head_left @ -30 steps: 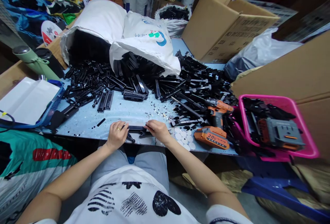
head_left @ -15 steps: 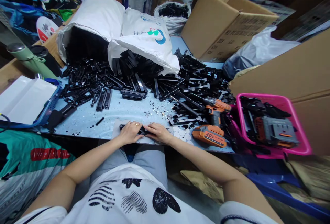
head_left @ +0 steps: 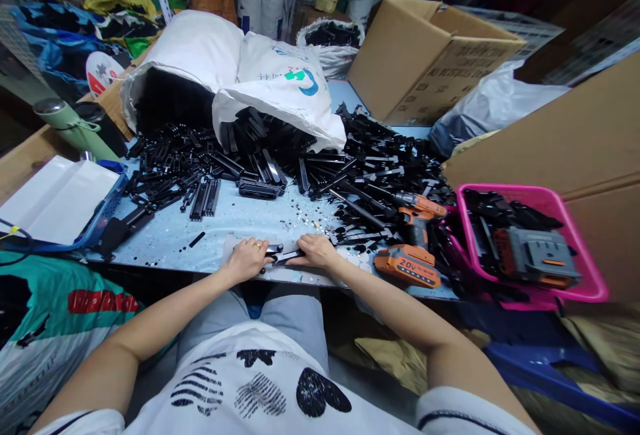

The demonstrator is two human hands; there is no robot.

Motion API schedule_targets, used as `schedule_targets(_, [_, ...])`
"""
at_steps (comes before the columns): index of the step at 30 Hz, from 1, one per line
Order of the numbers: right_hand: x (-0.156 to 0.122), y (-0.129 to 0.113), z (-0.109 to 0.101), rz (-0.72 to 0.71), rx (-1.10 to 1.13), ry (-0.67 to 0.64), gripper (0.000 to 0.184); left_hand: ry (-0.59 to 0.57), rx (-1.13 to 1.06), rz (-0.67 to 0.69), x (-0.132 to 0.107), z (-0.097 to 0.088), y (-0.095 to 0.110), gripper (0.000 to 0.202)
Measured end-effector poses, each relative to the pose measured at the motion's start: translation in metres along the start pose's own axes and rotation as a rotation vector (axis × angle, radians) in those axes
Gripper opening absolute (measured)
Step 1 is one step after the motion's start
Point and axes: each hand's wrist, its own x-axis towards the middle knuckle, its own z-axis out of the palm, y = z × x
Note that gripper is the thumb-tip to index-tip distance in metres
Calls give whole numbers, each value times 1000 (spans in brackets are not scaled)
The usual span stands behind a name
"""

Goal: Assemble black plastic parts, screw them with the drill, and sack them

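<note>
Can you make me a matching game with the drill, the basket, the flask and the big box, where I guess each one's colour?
Things:
1. drill
2. basket
3. flask
4. big box

Colours:
A. pale green
B. brown cardboard
C. orange and black
D. bright pink

Right pairs: 1-C, 2-D, 3-A, 4-B.

Bonus: the left hand and right hand both hold one black plastic part at the near table edge.
</note>
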Motion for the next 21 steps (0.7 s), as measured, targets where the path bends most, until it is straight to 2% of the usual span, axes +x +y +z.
schedule_targets(2, [0, -8, -12, 0, 32, 15, 64, 17, -100, -39, 3, -8, -7, 38])
schedule_targets(5, [0, -26, -46, -107, 181, 97, 62, 56, -291, -56, -1, -30, -9, 47])
schedule_targets(8, [-2, -49, -86, -302, 476, 137, 58, 90, -545, 81, -18, -59, 8, 58])
schedule_targets(11, [-5, -71, -104, -411, 815, 115, 56, 141, -787, 214, -36, -80, 34, 65])
schedule_targets(13, [-6, -85, -97, -433, 988, 98, 55, 182, -902, 238, -41, -85, 49, 65])
schedule_targets(15, [-4, -99, -77, -378, 1086, 186, 53, 255, -976, 212, -41, -81, 60, 66])
schedule_targets(19, [15, -123, -26, 61, 1039, 692, 61, 372, -952, 79, -33, -54, 70, 83])
schedule_targets(21, [34, -118, -7, 204, 980, 835, 57, 377, -869, 76, -25, -37, 64, 92])
